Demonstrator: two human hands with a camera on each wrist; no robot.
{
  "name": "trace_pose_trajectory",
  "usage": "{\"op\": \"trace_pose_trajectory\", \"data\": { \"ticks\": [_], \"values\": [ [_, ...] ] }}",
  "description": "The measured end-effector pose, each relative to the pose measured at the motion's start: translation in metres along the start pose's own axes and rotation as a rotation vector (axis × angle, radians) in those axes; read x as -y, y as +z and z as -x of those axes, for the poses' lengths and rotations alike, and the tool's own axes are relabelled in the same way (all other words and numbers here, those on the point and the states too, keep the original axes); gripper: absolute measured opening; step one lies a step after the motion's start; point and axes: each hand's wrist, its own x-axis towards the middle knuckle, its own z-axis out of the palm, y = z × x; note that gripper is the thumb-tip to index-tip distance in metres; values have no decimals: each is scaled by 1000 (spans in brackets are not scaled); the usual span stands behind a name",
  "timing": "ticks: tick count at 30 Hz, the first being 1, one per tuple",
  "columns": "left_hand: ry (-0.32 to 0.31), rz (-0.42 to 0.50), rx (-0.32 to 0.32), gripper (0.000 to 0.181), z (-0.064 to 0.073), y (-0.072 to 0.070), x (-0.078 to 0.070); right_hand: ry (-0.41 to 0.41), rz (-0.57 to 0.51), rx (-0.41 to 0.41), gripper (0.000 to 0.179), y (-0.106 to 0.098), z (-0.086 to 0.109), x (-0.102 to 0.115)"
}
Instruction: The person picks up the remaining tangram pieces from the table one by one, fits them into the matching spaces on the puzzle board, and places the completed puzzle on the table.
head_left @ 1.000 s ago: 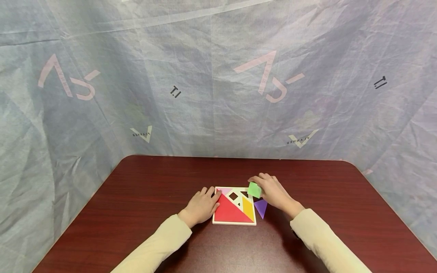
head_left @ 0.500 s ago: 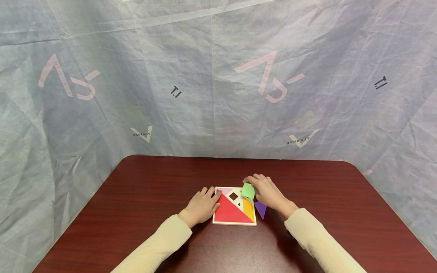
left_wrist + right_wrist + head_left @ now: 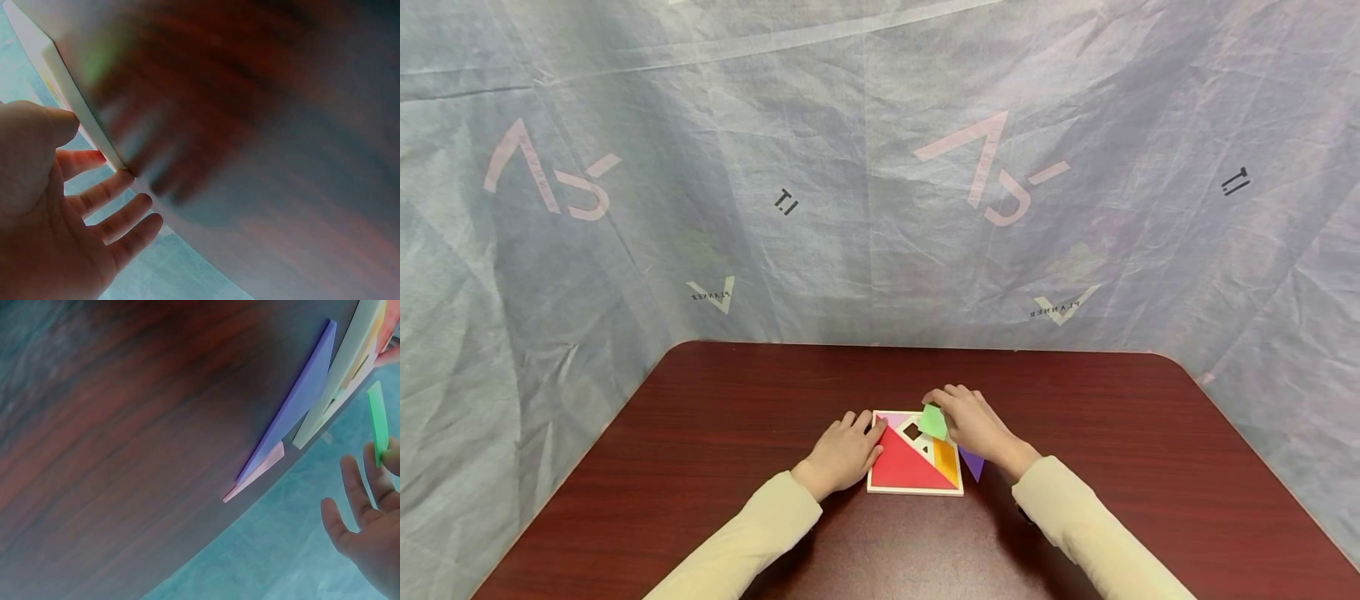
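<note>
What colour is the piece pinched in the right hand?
Light green: the piece in the right hand shows its face best in the head view.

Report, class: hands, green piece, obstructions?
Right hand pinching flat green piece above white-rimmed square tray. Left hand touching tray's left edge. Flat purple piece beside tray, apparently not in the way.

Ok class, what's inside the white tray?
A red piece, yellow piece, pink piece and dark holes. In the head view, the green piece and right hand cover its far right corner, hiding whatever lies there.

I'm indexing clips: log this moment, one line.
left hand: touching puzzle board; right hand: pinching green piece above board; purple piece: beside board
</note>
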Motion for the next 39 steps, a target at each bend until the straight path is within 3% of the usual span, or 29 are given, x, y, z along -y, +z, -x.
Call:
{"op": "trace_pose_trajectory", "data": {
  "ticks": [18, 26, 39],
  "values": [
    [-5, -3, 16, 41, -1, 0, 0, 23, -76, 10, 26, 9, -9, 9],
    [-8, 4, 22, 41, -1, 0, 0, -10, -74, -17, 25, 15, -13, 11],
    [-8, 2, 20, 41, -1, 1, 0, 47, -112, 22, 27, 15, -15, 15]
  ]
}}
